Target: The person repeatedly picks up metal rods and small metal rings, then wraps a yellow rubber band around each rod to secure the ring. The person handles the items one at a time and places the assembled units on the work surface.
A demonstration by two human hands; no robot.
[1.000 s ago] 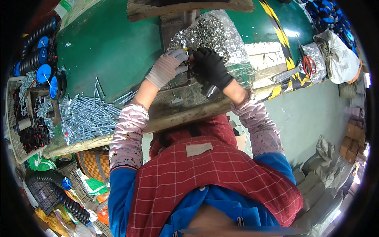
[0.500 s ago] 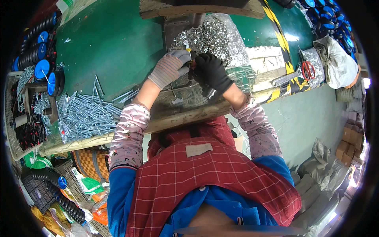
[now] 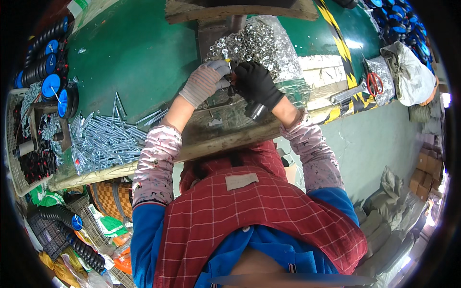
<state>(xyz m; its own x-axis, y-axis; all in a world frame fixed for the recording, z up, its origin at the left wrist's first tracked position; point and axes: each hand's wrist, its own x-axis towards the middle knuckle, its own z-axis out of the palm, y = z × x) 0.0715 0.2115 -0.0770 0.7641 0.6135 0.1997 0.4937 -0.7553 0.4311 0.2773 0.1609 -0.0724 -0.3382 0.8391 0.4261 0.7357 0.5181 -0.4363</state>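
My left hand (image 3: 202, 85), in a light grey knitted glove, is closed with its fingertips beside a small part with a yellow piece (image 3: 227, 60) and a shiny metal end. Right against it is my right hand (image 3: 259, 82) in a black glove, its fingers curled in at the same spot. What lies between the fingers is mostly hidden. Below my right wrist a dark cylinder with a metallic band (image 3: 258, 112) shows, apparently resting at the bench's near side. Just beyond both hands is a heap of small shiny metal nuts (image 3: 259, 43) on clear plastic.
Long metal bolts (image 3: 105, 141) lie piled at left on the green bench (image 3: 129, 62). Beyond them stand black-and-blue wheels (image 3: 50, 85) and a crate (image 3: 14, 129). Red-handled scissors (image 3: 373, 85) and an adjustable wrench (image 3: 346, 95) lie at right. A wooden-edged block (image 3: 240, 13) overhangs the far side.
My right hand has shifted slightly and turned at the wrist, baring more of the dark cylinder below it. My left hand stays nearly in place.
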